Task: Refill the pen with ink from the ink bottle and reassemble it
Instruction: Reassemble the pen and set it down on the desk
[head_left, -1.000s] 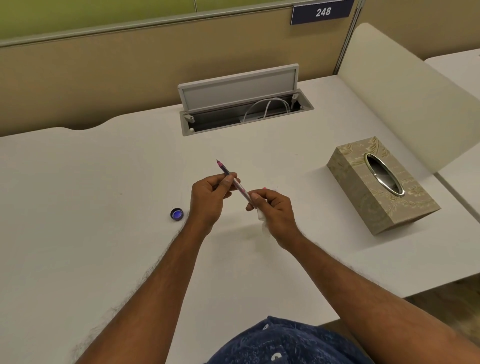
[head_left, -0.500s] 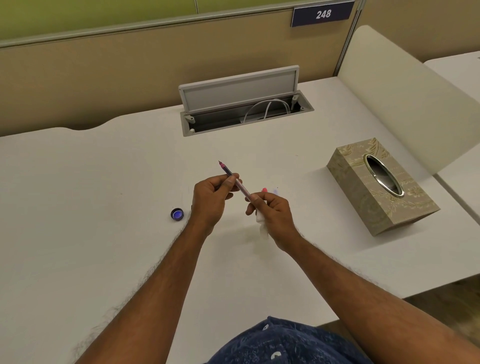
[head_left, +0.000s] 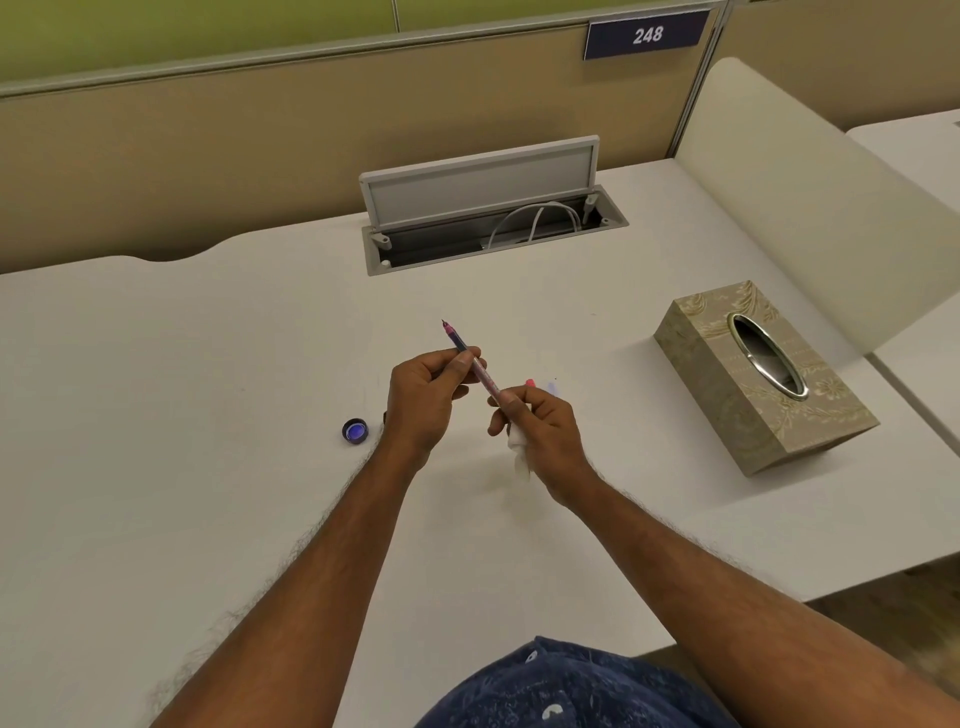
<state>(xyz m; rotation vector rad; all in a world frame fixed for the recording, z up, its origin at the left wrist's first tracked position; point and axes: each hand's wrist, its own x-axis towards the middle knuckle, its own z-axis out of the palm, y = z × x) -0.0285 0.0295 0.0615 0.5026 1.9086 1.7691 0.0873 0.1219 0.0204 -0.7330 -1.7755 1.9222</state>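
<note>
A slim pink pen (head_left: 483, 375) with a dark ink section near its tip points up and to the left above the white desk (head_left: 208, 364). My left hand (head_left: 423, 402) pinches its front part just below the tip. My right hand (head_left: 540, 431) grips its rear end and also holds a crumpled white tissue (head_left: 519, 452) in the palm. A small pink piece (head_left: 530, 383) shows on the desk just behind my right hand. A blue-stained bottle cap (head_left: 356, 431) lies upside down left of my left hand. The ink bottle is not visible.
A beige patterned tissue box (head_left: 763, 379) stands at the right. An open cable hatch (head_left: 488, 208) with white cables sits at the back of the desk. A faint blue ink smear (head_left: 552, 388) marks the desk by my right hand.
My right hand has slid slightly back, uncovering the pink piece on the desk behind it. The pen stays held between both hands at the same angle.
</note>
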